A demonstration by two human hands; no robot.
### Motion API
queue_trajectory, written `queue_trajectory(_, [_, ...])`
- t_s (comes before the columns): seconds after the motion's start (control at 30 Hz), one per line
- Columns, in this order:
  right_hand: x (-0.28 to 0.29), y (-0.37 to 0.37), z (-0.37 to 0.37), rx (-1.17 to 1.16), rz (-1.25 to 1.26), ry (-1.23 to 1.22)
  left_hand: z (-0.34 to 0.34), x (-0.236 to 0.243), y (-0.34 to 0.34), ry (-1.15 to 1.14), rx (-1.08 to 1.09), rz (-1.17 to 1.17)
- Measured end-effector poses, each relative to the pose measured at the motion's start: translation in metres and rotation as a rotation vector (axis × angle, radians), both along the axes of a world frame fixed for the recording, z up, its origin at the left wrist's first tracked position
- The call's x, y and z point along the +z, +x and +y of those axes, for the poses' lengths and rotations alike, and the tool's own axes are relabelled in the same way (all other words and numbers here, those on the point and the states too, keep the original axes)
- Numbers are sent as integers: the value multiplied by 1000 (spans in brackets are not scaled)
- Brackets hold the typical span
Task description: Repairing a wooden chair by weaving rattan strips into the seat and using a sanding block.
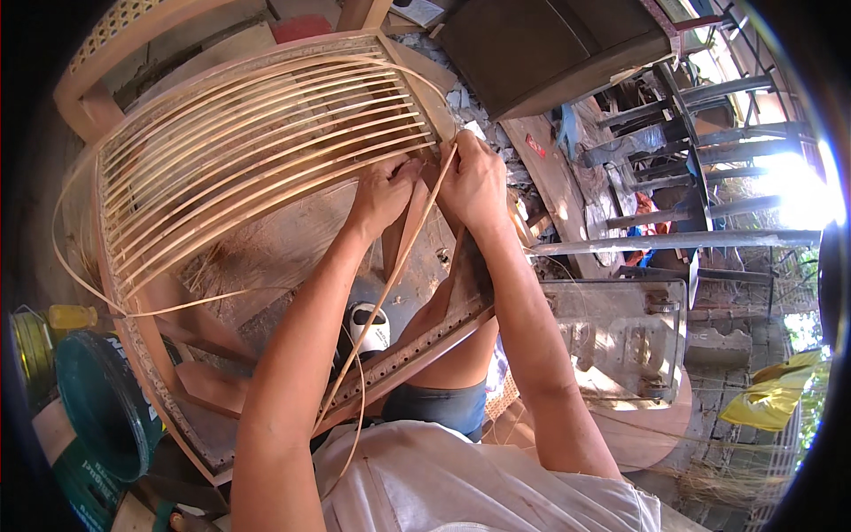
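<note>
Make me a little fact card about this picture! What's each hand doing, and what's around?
Left hand: fingers curled by the frame's edge; what they pinch is too hidden to tell
Right hand: grip closed on a long, pale strip that trails down toward the lap
Frame: wooden, with a row of small holes along its near rail
Stretched strips: many, side by side across the frame's far part
Nearby: dark green bucket at left; yellow sheet at far right
</note>
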State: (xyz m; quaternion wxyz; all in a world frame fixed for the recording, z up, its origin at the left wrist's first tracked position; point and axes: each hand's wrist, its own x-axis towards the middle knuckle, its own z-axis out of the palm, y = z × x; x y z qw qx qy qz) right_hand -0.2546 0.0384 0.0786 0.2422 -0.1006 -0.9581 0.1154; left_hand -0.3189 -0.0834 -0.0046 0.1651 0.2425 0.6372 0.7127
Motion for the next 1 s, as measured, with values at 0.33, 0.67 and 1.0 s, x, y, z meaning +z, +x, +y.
queue_trajectory(0.33, [-5, -3, 4, 16, 28, -26, -1, 2, 1, 93, -21, -203])
queue_trajectory(0.67, [0, 4, 1, 10, 104, -92, -9, 4, 8, 5, -13, -53])
queue_trajectory(1.0, [-1, 1, 2, 53, 131, -198, -15, -12, -1, -70, 10, -53])
